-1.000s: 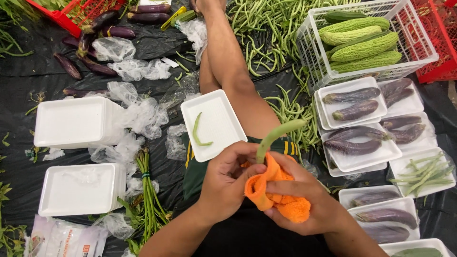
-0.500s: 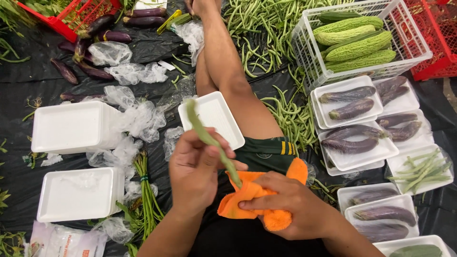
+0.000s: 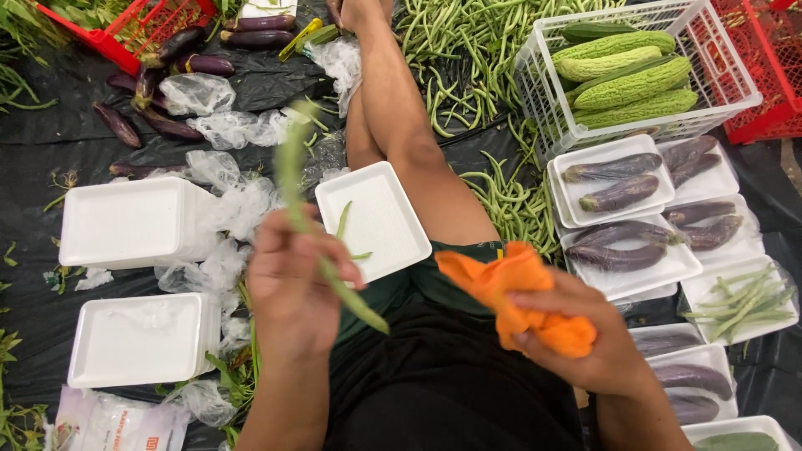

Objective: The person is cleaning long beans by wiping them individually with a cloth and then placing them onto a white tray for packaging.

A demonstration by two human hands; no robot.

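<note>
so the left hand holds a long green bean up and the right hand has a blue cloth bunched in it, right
Not quite: the cloth is orange, not blue, as the head view shows. The rest stands: the left hand holds a long green bean up, and the right hand has the cloth bunched in its fingers.

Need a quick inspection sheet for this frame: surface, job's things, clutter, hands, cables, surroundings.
Surface: black plastic sheet on the ground.
Job's things: long green bean, blurred; orange cloth.
Clutter: loose plastic bags, stacked white foam trays, beans heaped.
Hands: left hand grips the bean; right hand holds the cloth.
Cables: nothing seen.
Surroundings: white basket of bitter gourds, trayed eggplants, red crates.
</note>
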